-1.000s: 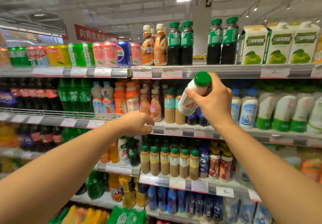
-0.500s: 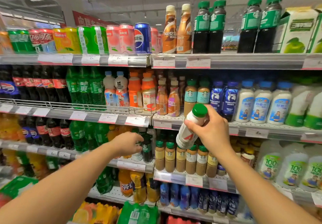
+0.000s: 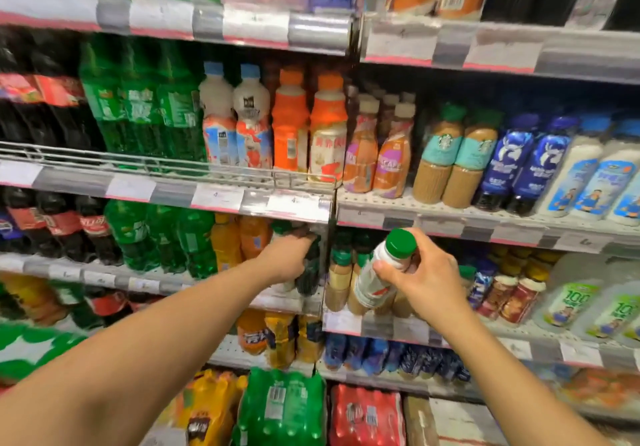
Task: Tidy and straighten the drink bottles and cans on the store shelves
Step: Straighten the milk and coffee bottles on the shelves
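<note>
Four shelf tiers (image 3: pixel 450 218) of drinks face you; on the second tier stand three green soda bottles (image 3: pixel 138 106), two orange-capped bottles (image 3: pixel 308 123) and two teal-labelled coffee bottles (image 3: pixel 453 154). Your right hand (image 3: pixel 426 279) holds one white bottle with a green cap (image 3: pixel 381 269) by its neck, fingers (image 3: pixel 384 270) closed around it, tilted in front of the small coffee bottles (image 3: pixel 337 282) on the third tier. Your left hand (image 3: pixel 287 258) reaches onto that same tier, fingers curled on a dark bottle (image 3: pixel 310 269) just left of the divider
</note>
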`<state>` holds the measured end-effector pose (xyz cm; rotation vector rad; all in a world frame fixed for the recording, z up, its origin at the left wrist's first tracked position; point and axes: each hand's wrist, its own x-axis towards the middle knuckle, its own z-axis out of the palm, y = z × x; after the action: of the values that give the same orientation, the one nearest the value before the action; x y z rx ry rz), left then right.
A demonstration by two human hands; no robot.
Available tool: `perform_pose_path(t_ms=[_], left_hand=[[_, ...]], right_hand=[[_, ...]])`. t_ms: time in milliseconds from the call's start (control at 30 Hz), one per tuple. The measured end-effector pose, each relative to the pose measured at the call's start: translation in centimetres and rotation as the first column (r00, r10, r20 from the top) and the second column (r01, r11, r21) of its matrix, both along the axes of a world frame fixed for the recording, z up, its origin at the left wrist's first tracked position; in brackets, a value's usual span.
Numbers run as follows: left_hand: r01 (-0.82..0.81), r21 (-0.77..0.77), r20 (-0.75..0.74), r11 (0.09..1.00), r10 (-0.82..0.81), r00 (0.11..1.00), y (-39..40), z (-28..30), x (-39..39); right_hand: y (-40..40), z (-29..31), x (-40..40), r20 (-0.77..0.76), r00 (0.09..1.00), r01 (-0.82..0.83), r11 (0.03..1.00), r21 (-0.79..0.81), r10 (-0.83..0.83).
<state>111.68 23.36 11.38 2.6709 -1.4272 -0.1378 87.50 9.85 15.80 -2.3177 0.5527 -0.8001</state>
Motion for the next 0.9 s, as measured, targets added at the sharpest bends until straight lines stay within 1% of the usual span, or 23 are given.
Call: perform_pose_path(t_ms=[133, 267, 367, 467, 533, 600, 667, 767, 900], left_hand=[[-0.003, -0.007, -0.025, 1.000, 0.003, 1.000, -1.9, -1.9, 0.8], [0.000, -0.040, 0.031, 0.999, 0.002, 1.000, -2.6, -2.8, 1.4], [0.057, -0.087, 0.079, 0.995, -0.050, 0.996, -2.2, -3.5, 1.5], [0.120, -0.133, 0.097, 0.984, -0.107, 0.990, -1.0, -3.6, 1.7], [0.105, -0.154, 0.079, 0.982, -0.094, 0.992, 0.4, -3.4, 2.0], [0.088, -0.215, 0.078, 0.973, -0.072, 0.994, 2.0, -2.7, 2.1], [0.059, -0.354, 0.077, 0.933, -0.034, 0.996, 3.9, -1.8, 2.0], [-0.014, -0.553, -0.008, 0.833, 0.012, 1.000, 7.8, -1.6, 1.6], [-0.151, -0.664, -0.127, 0.732, 0.088, 0.988, 12.8, -3.4, 1.1]], right_hand=[[0.0, -1.6, 0.5, -0.010, 0.998, 0.061, 0.998, -0.014, -0.061], [0.2, -1.9, 1.4, -0.052, 0.995, 0.084, 0.996, -0.020, -0.084], [0.9, -1.8, 2.5, -0.059, 0.995, 0.077, 0.997, -0.006, -0.077], [1.7, -1.6, 3.9, -0.057, 0.996, 0.070, 0.997, 0.027, -0.068], [2.5, -1.4, 5.1, -0.087, 0.995, 0.042, 0.998, 0.038, -0.039], [3.1, -1.5, 6.4, -0.108, 0.994, 0.027, 0.999, 0.037, -0.023], [3.6, -1.9, 7.6, -0.137, 0.990, 0.025, 0.999, 0.032, -0.020], [4.3, -3.4, 9.2, -0.185, 0.982, 0.030, 0.998, 0.048, -0.020], [5.7, -5.5, 10.8, -0.242, 0.969, 0.067, 0.996, 0.059, -0.051]])
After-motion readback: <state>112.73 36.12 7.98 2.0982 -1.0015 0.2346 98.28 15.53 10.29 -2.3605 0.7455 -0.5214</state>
